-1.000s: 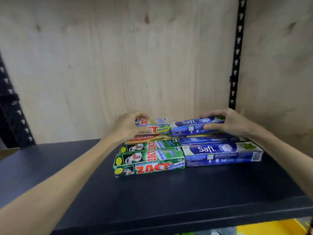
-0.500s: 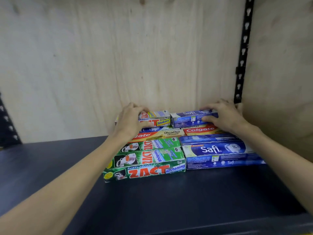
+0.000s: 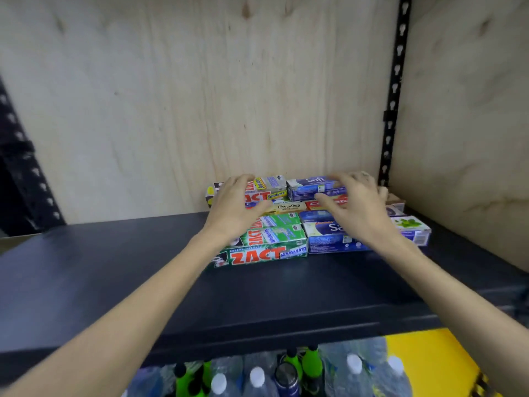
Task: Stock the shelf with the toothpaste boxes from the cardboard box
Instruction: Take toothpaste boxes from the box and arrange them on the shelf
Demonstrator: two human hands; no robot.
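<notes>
Both hands loose: left hand [image 3: 237,207] over red-and-silver ZACT carton [image 3: 264,189], right hand [image 3: 355,204] over blue Safi carton [image 3: 310,186]; contact unclear.

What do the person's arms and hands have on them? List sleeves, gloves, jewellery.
Both forearms are bare up to the frame edge, with no sleeves in view. The left hand and right hand wear no gloves. No watch or wristband shows; the blur leaves rings uncertain.

**Toothpaste boxes stacked at shelf back, centre frame**

Dark shelf [image 3: 86,282] holds two adjoining stacks, lying flat, lengthwise left-right. Left stack: green ZACT whitening box [image 3: 266,255] in front, ZACT Smokers box [image 3: 269,189] on top at rear. Right stack: blue Safi box [image 3: 329,239] in front, smaller Safi box [image 3: 310,186] on top, red box [image 3: 312,204] between.
</notes>
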